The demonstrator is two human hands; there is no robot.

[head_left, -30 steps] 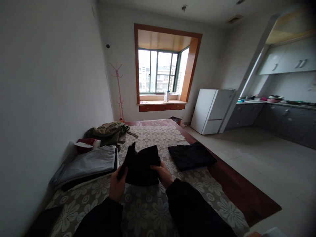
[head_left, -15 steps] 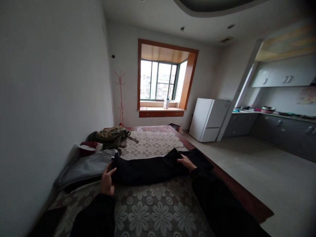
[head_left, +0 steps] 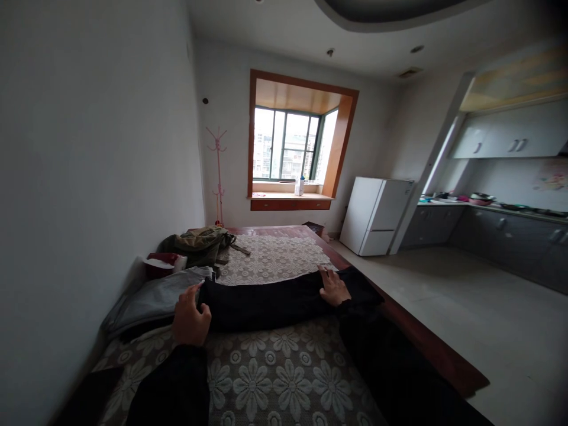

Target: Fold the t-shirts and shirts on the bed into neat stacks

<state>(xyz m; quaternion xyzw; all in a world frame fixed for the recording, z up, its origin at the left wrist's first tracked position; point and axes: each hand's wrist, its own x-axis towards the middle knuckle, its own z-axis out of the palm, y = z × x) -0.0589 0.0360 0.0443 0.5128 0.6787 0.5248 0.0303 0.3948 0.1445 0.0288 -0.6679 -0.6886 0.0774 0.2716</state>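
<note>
So I've got this black garment (head_left: 266,305) laid out in a long strip across the bed, running left to right right in front of me on the flowery lace bedspread (head_left: 270,378). My left hand (head_left: 190,319) is at its left end, fingers curled over the edge of the cloth, so it looks like I'm gripping or at least pinching that end, though the fabric is so dark I honestly can't tell how tight. My right hand (head_left: 333,287) is way over at the other end, lying flat on top of the cloth with the fingers spread, pressing down rather than grabbing anything. So the garment sits between my two hands, touching both, flat on the bedspread.

The right end of it seems to overlap another dark folded piece (head_left: 361,293) near the edge of the bed, but black on black, I can't really see where one stops and the other starts.

Just beside my left hand, toward the wall, there's a stack of folded grey clothes (head_left: 153,302). Behind that there's a red and white thing (head_left: 162,264) I can't make out, and an olive green bag (head_left: 199,242). Further back: a window (head_left: 288,145), a pink coat stand (head_left: 217,171), and a white fridge (head_left: 377,216) off to the right.
</note>
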